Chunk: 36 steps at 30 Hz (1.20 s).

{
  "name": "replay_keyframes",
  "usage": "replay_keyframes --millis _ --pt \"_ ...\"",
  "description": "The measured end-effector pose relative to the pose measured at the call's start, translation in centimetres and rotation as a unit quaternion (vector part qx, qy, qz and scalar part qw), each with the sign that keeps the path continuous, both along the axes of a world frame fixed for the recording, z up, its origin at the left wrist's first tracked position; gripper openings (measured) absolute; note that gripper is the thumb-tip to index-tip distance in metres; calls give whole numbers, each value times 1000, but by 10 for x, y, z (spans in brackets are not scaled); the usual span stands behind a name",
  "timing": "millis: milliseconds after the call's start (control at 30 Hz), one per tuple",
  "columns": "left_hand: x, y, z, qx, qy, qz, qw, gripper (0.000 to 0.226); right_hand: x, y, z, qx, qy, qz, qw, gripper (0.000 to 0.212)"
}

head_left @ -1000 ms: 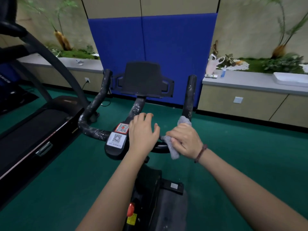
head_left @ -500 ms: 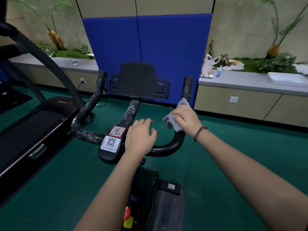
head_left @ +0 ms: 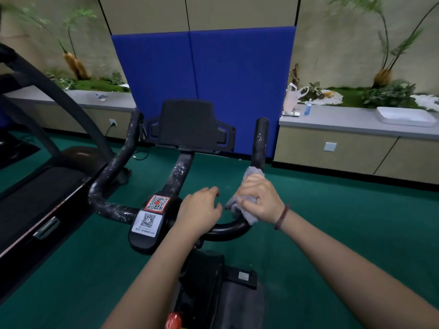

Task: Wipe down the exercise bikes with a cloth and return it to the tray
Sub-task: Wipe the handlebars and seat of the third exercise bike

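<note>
A black exercise bike stands right in front of me, its handlebar (head_left: 111,172) speckled with white marks on the left arm and centre stem. My right hand (head_left: 259,200) grips a grey cloth (head_left: 247,216) wrapped round the right arm of the handlebar, just below the upright end. My left hand (head_left: 202,211) rests on the middle of the handlebar beside the QR code stickers (head_left: 152,213), fingers loosely curved over the bar. A white tray (head_left: 403,116) lies on the counter at the far right.
A treadmill (head_left: 38,200) stands close on the left. Behind the bike are a blue padded panel (head_left: 204,74) and low counters with planters. A small spray bottle (head_left: 307,107) and a bag (head_left: 291,98) sit on the right counter. Green carpet covers the floor.
My right hand slid the cloth up the right handlebar arm from the lower bend, then a little back down. My left hand stayed on the middle of the bar.
</note>
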<state>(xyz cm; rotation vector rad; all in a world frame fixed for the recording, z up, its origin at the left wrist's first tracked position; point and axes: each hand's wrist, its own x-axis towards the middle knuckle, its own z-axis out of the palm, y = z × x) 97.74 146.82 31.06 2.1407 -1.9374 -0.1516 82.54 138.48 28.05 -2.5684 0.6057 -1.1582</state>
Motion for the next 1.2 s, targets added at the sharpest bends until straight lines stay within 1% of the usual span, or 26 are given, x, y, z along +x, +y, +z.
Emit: replay_keyframes --millis 67,133,200,300,467,533,600,700,800,867,967,1033,1200 --pt "-4 -8 1 9 23 -8 1000 31 -1 -22 8 18 8 -4 1000 36" --pt "-4 -11 -1 22 57 9 998 31 0 -45 16 31 20 -21 999 39" --pt "-1 -12 -4 32 86 29 995 30 1 -64 24 22 49 -32 998 40" --pt "3 -13 -6 28 92 39 995 30 2 -87 34 -37 104 -46 993 39" --pt "1 -10 -6 2 79 39 996 32 7 -121 56 -149 170 -104 969 45" --pt "1 -10 -5 -9 75 39 996 32 8 -128 62 -171 183 -106 962 46" --pt "0 -10 -5 -11 67 33 997 32 8 -133 67 -173 184 -121 960 47" --pt "0 -10 -5 -13 64 30 997 31 11 -139 77 -126 183 -159 962 52" --pt "0 -10 -4 -18 66 32 997 30 15 -143 81 -44 180 -187 965 46" --pt "0 -9 -4 -17 73 37 996 30 17 -138 78 -4 135 -209 969 40" --pt "-1 -8 -4 -23 77 42 996 29 17 -126 71 57 32 -223 973 29" --pt "-1 -7 -4 -29 74 41 996 28 19 -119 67 101 -1 -233 967 22" --pt "-1 -8 -5 -34 77 44 995 26 22 -93 57 184 -64 -244 950 34"
